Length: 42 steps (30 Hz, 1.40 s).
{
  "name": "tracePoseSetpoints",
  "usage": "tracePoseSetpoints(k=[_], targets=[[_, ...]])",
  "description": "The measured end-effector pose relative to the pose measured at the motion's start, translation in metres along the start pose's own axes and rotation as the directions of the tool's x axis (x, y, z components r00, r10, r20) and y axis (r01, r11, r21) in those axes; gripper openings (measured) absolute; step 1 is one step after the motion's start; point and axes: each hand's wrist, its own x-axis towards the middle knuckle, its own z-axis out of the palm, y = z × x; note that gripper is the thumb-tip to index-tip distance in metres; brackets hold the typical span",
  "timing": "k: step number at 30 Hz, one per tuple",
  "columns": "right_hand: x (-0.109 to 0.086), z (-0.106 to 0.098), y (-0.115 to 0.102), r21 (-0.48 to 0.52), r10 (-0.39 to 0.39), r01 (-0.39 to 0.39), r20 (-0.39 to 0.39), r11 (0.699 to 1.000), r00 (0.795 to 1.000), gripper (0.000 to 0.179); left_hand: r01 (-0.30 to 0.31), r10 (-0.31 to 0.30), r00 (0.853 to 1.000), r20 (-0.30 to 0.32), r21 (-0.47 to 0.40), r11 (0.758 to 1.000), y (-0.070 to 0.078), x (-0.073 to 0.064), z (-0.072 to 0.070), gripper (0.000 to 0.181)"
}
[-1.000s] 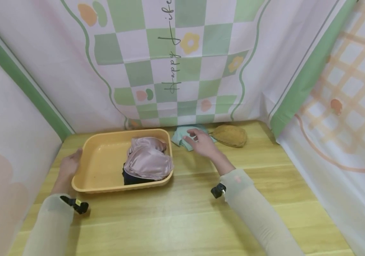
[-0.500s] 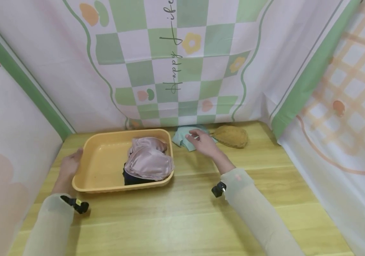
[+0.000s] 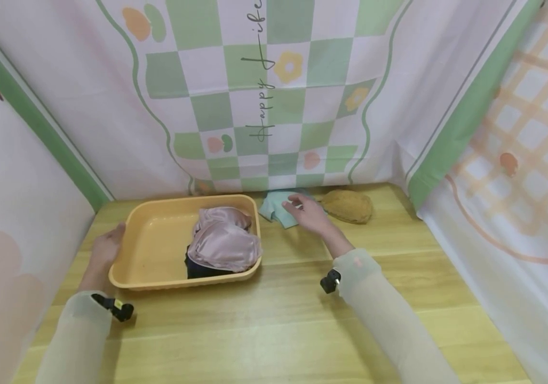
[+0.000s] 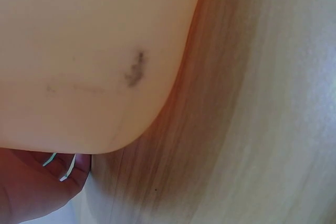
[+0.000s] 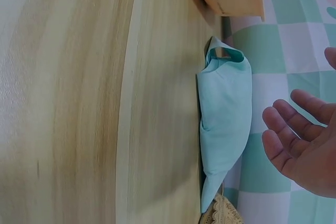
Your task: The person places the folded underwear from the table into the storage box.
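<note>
Cloth (image 3: 275, 209) beneath right hand (image 3: 309, 215), thumb and fingers apart; wide tabletop (image 3: 235, 336) nearer; left hand (image 3: 105, 249) at tray (image 3: 156, 245) edge, grip unclear.

On the table (image 3: 235, 336), a cloth (image 3: 275, 207) lies between the tray (image 3: 156, 248), garments (image 3: 224, 242) in its right half, and the bra (image 3: 349, 206).

Premises: small curtained nook, homelike in finish — type of building cannot be determined. Evidence noted: wood-grain table (image 3: 274, 330), enclosed on three sides by printed curtains (image 3: 247, 109) — checks, flowers, "Happy Life" lettering (image 3: 260, 80).
</note>
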Motion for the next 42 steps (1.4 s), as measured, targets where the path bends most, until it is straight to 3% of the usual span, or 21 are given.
tracePoseSetpoints(k=[5,13,26,31,38,42], targets=[[0.005,0.000,0.005,-0.013,0.009,-0.009,0.002,1.000,1.000,0.064,-0.011,0.011,1.000,-0.009,0.020,1.000,-0.001,0.000,0.000,0.089],[0.011,0.001,0.020,-0.036,0.029,-0.029,0.008,0.999,1.000,0.067,0.030,-0.030,1.000,-0.003,-0.023,0.999,0.002,-0.001,0.001,0.089],[0.019,-0.002,0.027,-0.050,0.065,-0.064,0.017,0.997,0.998,0.065,0.039,-0.038,0.999,0.023,-0.062,0.997,0.004,-0.002,0.002,0.090],[0.025,-0.002,0.029,-0.096,0.084,-0.083,0.010,0.992,0.996,0.068,0.015,-0.015,1.000,0.008,-0.041,0.999,0.003,-0.003,0.002,0.090],[0.034,-0.002,0.032,-0.178,0.112,-0.109,0.007,0.978,0.994,0.079,0.043,-0.042,0.999,0.008,-0.129,0.991,0.000,0.000,0.004,0.090],[0.040,-0.001,0.037,-0.233,0.111,-0.107,0.006,0.966,0.994,0.084,0.028,-0.028,1.000,0.001,-0.121,0.992,-0.002,0.003,0.004,0.092]])
